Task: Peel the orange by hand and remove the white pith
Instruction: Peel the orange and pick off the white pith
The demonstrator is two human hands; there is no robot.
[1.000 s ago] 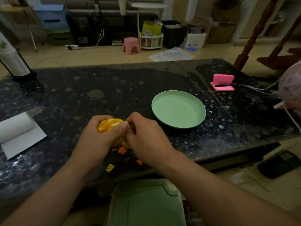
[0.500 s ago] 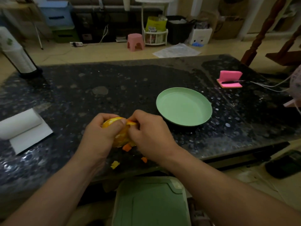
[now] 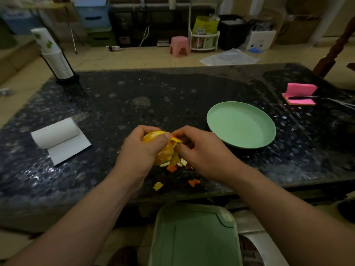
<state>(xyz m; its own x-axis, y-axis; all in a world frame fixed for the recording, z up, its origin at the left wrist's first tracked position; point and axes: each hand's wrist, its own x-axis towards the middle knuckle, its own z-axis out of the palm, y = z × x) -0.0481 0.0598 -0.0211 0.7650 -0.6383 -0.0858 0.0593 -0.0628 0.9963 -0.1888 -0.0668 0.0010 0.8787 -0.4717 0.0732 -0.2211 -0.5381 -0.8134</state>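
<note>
A partly peeled orange is held just above the dark speckled table, near its front edge. My left hand wraps around the fruit from the left, thumb over the top. My right hand pinches a strip of peel at the fruit's upper right. Bare flesh shows at the top and in the gap between the hands. Torn peel still hangs from the underside. Small peel scraps lie on the table below.
An empty green plate sits right of my hands. A paper towel roll lies at the left, a stack of cups at the far left, a pink sponge with a pen at the far right. A green bin lid is below the table edge.
The peel strip has come further off the top right of the orange, showing more flesh. Both hands keep their hold in about the same spot.
</note>
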